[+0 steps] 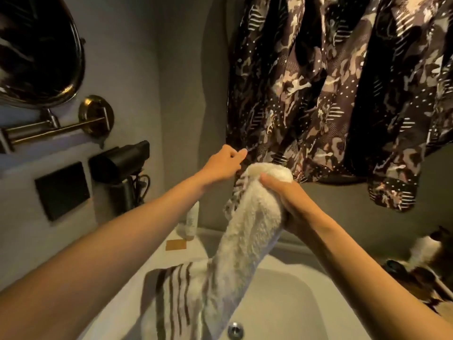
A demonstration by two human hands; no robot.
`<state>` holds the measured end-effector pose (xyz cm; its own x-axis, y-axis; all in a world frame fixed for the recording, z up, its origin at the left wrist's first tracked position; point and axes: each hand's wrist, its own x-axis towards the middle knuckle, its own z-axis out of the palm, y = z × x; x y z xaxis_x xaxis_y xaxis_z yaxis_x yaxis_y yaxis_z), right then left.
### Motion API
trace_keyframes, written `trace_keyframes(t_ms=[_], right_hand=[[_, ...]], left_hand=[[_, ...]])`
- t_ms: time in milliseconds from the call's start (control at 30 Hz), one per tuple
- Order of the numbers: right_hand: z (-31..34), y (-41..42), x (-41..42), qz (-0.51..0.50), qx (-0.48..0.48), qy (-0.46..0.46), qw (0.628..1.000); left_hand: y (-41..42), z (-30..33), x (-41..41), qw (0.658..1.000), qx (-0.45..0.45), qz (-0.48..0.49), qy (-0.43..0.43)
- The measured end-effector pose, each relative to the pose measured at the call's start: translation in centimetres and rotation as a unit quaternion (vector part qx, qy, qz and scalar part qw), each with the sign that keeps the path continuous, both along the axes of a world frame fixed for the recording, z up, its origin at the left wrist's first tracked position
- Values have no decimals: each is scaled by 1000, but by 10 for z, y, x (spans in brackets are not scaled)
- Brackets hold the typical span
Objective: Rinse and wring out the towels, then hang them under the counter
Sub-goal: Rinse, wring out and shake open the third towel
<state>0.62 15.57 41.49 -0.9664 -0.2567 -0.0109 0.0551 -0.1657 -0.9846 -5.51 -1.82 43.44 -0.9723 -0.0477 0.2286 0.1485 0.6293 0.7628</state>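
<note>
A thick white towel with brown stripes at its ends hangs in a long roll over the white sink. My right hand grips it near the top, raised well above the basin. The towel's lower striped end lies on the counter edge at the sink's left. My left hand is stretched out just left of the towel's top, fingers loosely curled, touching the hem of a hanging patterned shirt; whether it pinches the cloth is hard to tell.
A dark patterned shirt hangs on the wall ahead. On the left wall are a round mirror, a brass bar, a black hair dryer and a black square plate. A white bottle and a tan card sit on the counter. The drain shows below.
</note>
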Motion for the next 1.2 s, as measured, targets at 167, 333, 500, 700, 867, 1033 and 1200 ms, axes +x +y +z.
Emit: trace_keyframes(t_ms=[167,333,500,700,867,1033,1200], right_hand=[[-27,-22,9,-28,-87,-76,993],[-27,-39,24,28,-104,-70,992],[-21,-26,29,6,-86,-46,995],[8,20,31,-24,-21,4,999],[12,42,35,-1,3,30,1000],[2,79,26,-28,140,85,986],[9,132,12,-124,146,-19,981]], left_hand=[[-43,-147,60,929,294,79,-211],[-35,-203,113,785,506,27,-356],[-13,-186,132,733,562,-98,-369],[1,-135,113,751,585,-149,-268],[12,-104,91,784,548,-133,-261],[-24,-71,73,945,327,14,-9],[-58,-47,69,966,232,41,105]])
